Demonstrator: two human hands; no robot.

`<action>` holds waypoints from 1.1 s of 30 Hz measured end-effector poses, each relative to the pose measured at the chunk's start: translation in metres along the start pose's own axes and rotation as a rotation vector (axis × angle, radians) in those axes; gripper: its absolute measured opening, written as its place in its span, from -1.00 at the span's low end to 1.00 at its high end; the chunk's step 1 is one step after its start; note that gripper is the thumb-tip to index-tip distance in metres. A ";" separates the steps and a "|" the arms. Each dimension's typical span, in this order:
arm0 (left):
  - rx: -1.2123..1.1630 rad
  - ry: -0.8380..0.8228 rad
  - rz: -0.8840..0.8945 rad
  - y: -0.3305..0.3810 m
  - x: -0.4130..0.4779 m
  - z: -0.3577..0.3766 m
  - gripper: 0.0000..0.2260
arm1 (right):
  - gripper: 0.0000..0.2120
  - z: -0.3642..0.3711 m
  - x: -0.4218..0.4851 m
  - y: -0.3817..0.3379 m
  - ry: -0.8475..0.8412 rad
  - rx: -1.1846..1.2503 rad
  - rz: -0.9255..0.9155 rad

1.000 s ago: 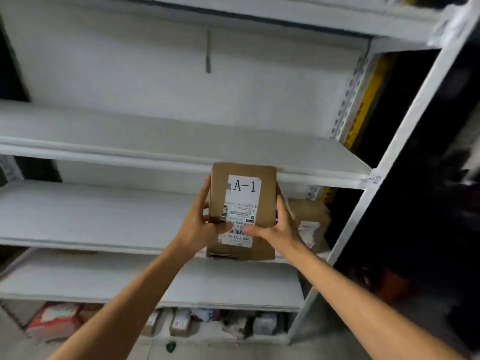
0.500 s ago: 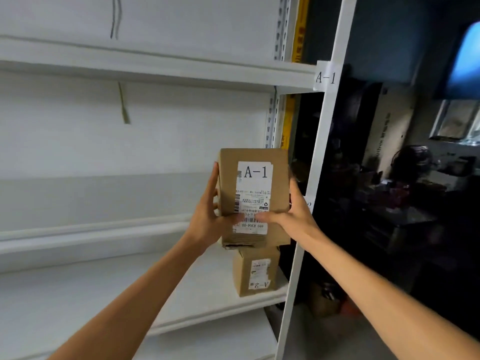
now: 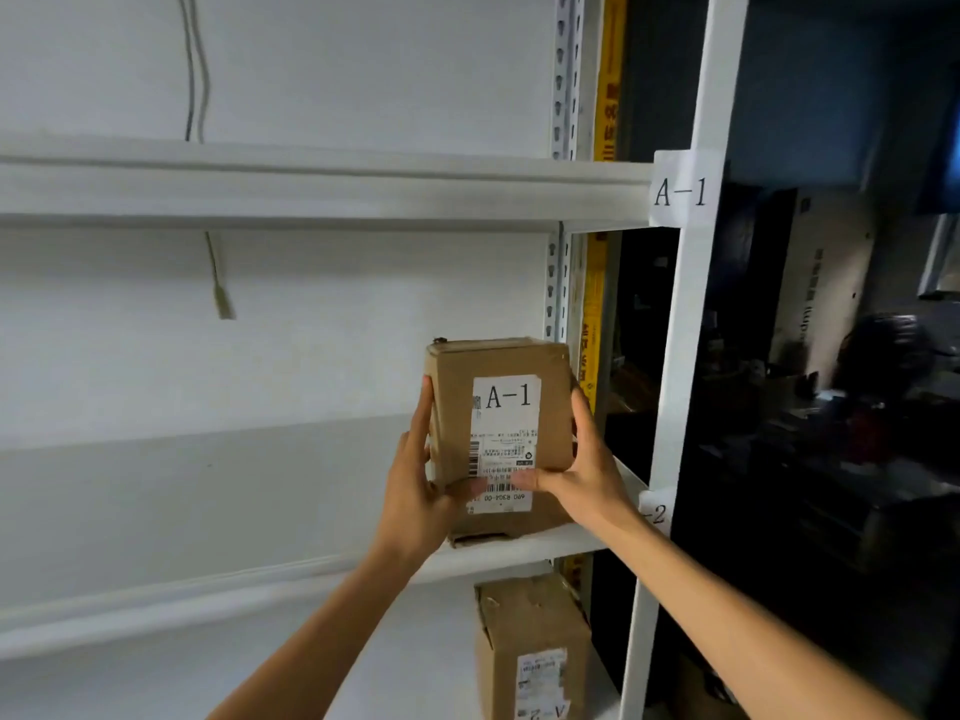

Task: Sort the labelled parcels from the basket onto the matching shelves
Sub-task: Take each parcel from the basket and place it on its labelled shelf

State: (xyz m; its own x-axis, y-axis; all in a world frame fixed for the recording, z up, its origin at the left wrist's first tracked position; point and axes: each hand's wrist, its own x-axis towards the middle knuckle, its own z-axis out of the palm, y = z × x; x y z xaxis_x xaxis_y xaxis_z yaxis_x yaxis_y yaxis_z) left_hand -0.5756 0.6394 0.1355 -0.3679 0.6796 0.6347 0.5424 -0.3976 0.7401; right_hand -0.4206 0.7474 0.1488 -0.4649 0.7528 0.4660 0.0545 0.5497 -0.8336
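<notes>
Cardboard parcel [image 3: 501,407] held between left hand [image 3: 415,491], right hand [image 3: 582,480].

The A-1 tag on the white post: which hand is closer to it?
Right. The right hand grips the parcel below and left of the A-1 tag; the left hand holds its other side, further left.

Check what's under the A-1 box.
A white shelf edge, then a second box on the shelf below. The left hand and right hand grip the A-1 box; its underside, and whether it touches the shelf, is hidden.
</notes>
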 end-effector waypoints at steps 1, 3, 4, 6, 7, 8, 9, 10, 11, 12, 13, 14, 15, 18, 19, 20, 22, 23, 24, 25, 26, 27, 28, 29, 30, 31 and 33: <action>0.000 0.002 -0.003 -0.004 0.005 0.002 -0.04 | 0.11 0.000 0.005 0.004 0.012 -0.005 -0.012; 0.001 -0.004 -0.021 -0.010 0.014 0.006 -0.02 | 0.13 0.001 0.011 0.008 0.048 -0.039 -0.038; -0.004 -0.002 -0.024 -0.013 0.017 0.008 -0.01 | 0.17 0.001 0.014 0.009 0.077 -0.074 -0.070; -0.012 -0.002 -0.017 -0.020 0.021 0.014 0.00 | 0.23 0.002 0.021 0.005 0.133 -0.166 -0.166; -0.015 -0.008 -0.016 -0.023 0.021 0.017 -0.01 | 0.20 0.002 0.026 -0.001 0.169 -0.229 -0.246; -0.021 -0.017 -0.019 -0.026 0.021 0.020 -0.02 | 0.13 0.001 0.032 -0.007 0.213 -0.314 -0.349; -0.029 -0.024 -0.023 -0.028 0.022 0.024 -0.02 | 0.02 -0.001 0.039 -0.015 0.259 -0.421 -0.453; -0.034 -0.029 -0.029 -0.030 0.023 0.026 -0.03 | -0.11 -0.002 0.046 -0.024 0.294 -0.531 -0.538; -0.039 -0.032 -0.035 -0.031 0.025 0.028 -0.03 | -0.23 -0.002 0.052 -0.032 0.317 -0.638 -0.593; -0.042 -0.034 -0.043 -0.032 0.027 0.030 -0.03 | -0.32 -0.001 0.056 -0.039 0.331 -0.727 -0.611; -0.045 -0.034 -0.047 -0.033 0.028 0.032 -0.02 | -0.37 0.001 0.058 -0.044 0.335 -0.795 -0.600; -0.044 -0.034 -0.047 -0.033 0.028 0.032 -0.02 | -0.38 0.003 0.058 -0.046 0.334 -0.842 -0.583; -0.041 -0.035 -0.046 -0.034 0.028 0.033 -0.02 | -0.38 0.004 0.057 -0.047 0.331 -0.866 -0.570; -0.031 -0.039 -0.051 -0.031 0.024 0.035 -0.02 | -0.35 0.003 0.054 -0.042 0.310 -0.857 -0.569; -0.028 -0.043 -0.058 -0.031 0.023 0.035 -0.02 | -0.34 0.002 0.053 -0.041 0.297 -0.852 -0.561; -0.018 -0.046 -0.061 -0.030 0.023 0.037 -0.03 | -0.34 0.002 0.053 -0.041 0.288 -0.849 -0.551; 0.004 -0.053 -0.052 -0.027 0.023 0.041 -0.03 | -0.34 0.000 0.052 -0.043 0.279 -0.837 -0.519; 0.013 -0.060 -0.053 -0.025 0.023 0.042 -0.03 | -0.35 0.000 0.051 -0.044 0.268 -0.826 -0.499; 0.020 -0.069 -0.057 -0.022 0.022 0.042 -0.02 | -0.36 0.000 0.049 -0.045 0.255 -0.818 -0.479; 0.034 -0.080 -0.066 -0.020 0.022 0.041 0.00 | -0.36 0.000 0.047 -0.046 0.239 -0.821 -0.463; 0.052 -0.094 -0.080 -0.018 0.021 0.039 0.02 | -0.36 0.001 0.045 -0.048 0.221 -0.834 -0.450; 0.066 -0.116 -0.099 -0.016 0.020 0.034 0.04 | -0.35 0.002 0.041 -0.051 0.212 -0.854 -0.445; 0.071 -0.143 -0.125 -0.013 0.018 0.028 0.05 | -0.33 0.003 0.038 -0.055 0.203 -0.882 -0.441; 0.069 -0.165 -0.161 -0.010 0.015 0.020 0.05 | -0.31 0.006 0.033 -0.060 0.185 -0.904 -0.425; 0.080 -0.176 -0.203 -0.006 0.012 0.011 0.01 | -0.29 0.011 0.029 -0.066 0.157 -0.897 -0.394; 0.114 -0.176 -0.241 -0.001 0.007 -0.001 -0.07 | -0.28 0.018 0.023 -0.072 0.131 -0.881 -0.378; 0.236 -0.152 -0.280 0.009 -0.003 -0.031 -0.27 | -0.31 0.039 0.009 -0.082 0.136 -0.904 -0.451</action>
State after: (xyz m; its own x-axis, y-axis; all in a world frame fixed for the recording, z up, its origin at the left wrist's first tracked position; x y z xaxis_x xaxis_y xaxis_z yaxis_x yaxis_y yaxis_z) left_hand -0.5931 0.6154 0.1469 -0.4202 0.8320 0.3622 0.6020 -0.0431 0.7974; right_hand -0.4632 0.6947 0.2101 -0.5059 0.4117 0.7580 0.5727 0.8175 -0.0618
